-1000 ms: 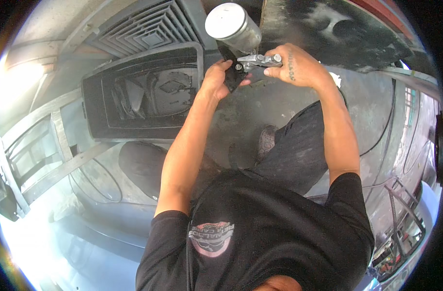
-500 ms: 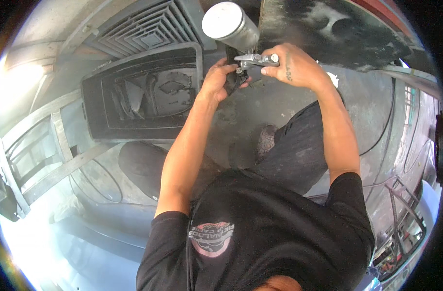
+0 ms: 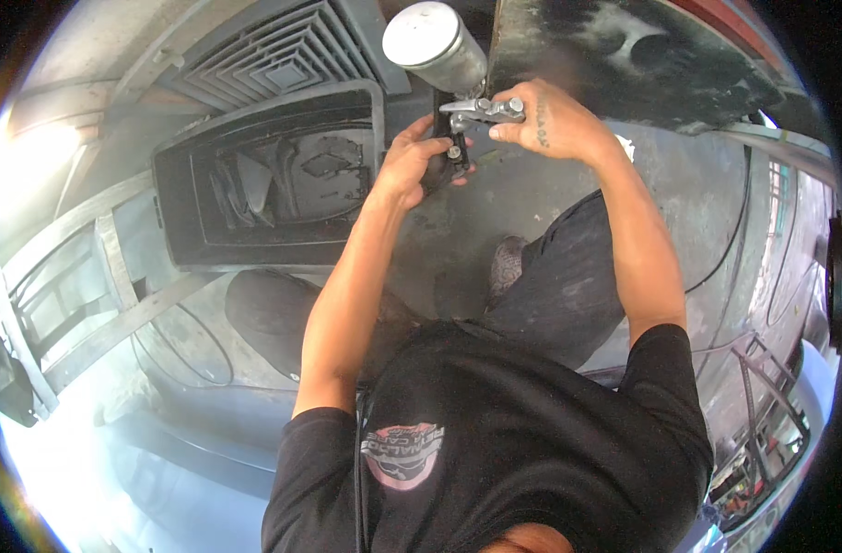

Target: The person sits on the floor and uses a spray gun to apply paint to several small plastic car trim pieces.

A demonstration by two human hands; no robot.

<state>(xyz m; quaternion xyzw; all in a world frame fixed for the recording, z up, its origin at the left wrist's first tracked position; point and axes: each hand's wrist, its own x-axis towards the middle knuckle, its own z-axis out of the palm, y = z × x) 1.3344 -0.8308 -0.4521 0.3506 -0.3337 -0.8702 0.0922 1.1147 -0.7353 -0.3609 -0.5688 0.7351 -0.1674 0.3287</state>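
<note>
My right hand (image 3: 557,122) is closed around a metal spray gun (image 3: 476,111), which has a round cup (image 3: 430,39) with a pale lid on top. In my left hand (image 3: 408,168) is a small black part (image 3: 461,158) with a shiny round spot on it, gripped between thumb and fingers. The gun's front end is just above this part. They overlap in the view, so I cannot tell whether they touch. My palm and fingers hide some of the black part.
A large black tray-like panel (image 3: 264,253) lies left of my hands, beside a grey louvred grille (image 3: 283,64). A dark board (image 3: 624,64) stands at the far right. Left are pale frame bars (image 3: 117,253); a black hose (image 3: 730,249) runs along the floor at right.
The black part has turned in my left fingers, and its shiny spot sits slightly lower. My right hand and the spray gun have shifted slightly left and away from me.
</note>
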